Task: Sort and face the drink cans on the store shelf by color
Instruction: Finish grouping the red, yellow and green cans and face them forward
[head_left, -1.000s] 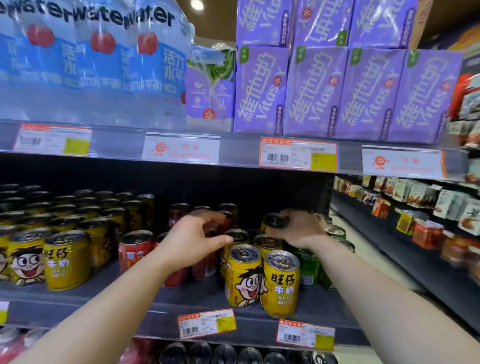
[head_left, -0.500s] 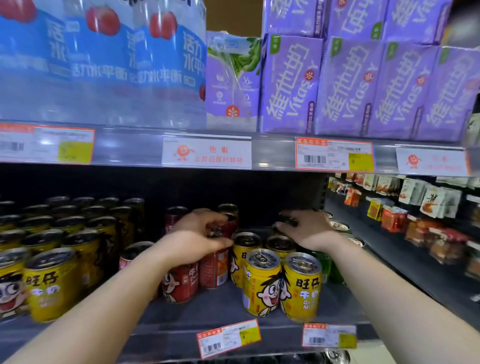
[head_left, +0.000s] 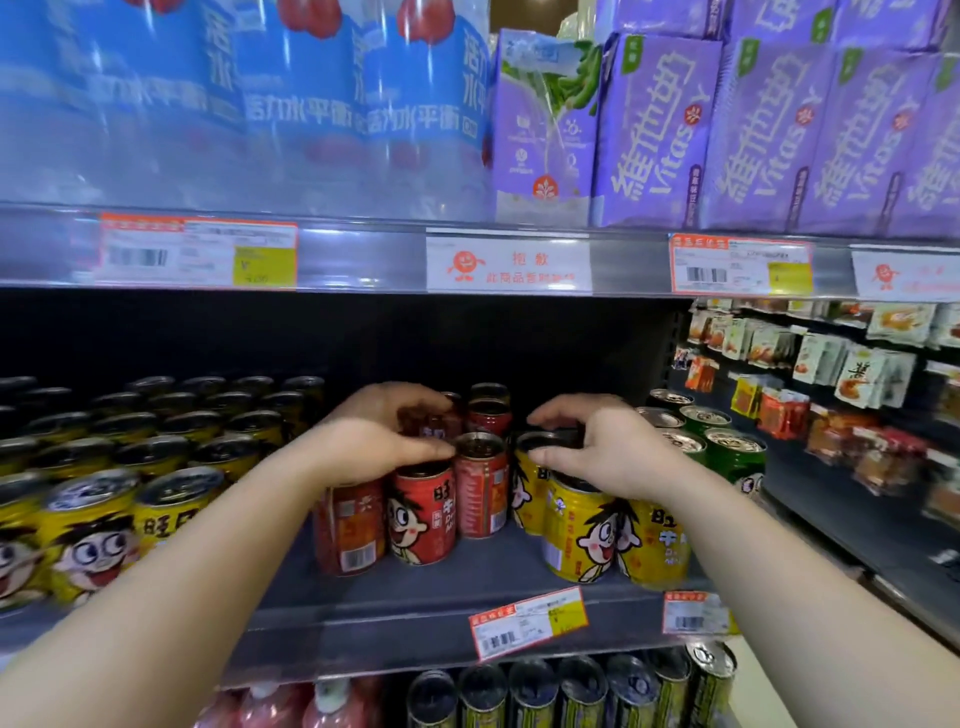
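On the shelf (head_left: 415, 587), with left hand (head_left: 374, 447) curled round a red can (head_left: 480, 483) top and right hand (head_left: 602, 452) clasping a yellow can (head_left: 535, 483), turn each face-forward, keeping colours apart.

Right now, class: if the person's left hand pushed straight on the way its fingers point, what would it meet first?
Probably the red drink cans standing behind the one the left hand is on; depth is unclear.

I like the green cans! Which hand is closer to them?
Right. The right hand rests on yellow cans just beside the green cans; the left hand is farther away, over the red cans.
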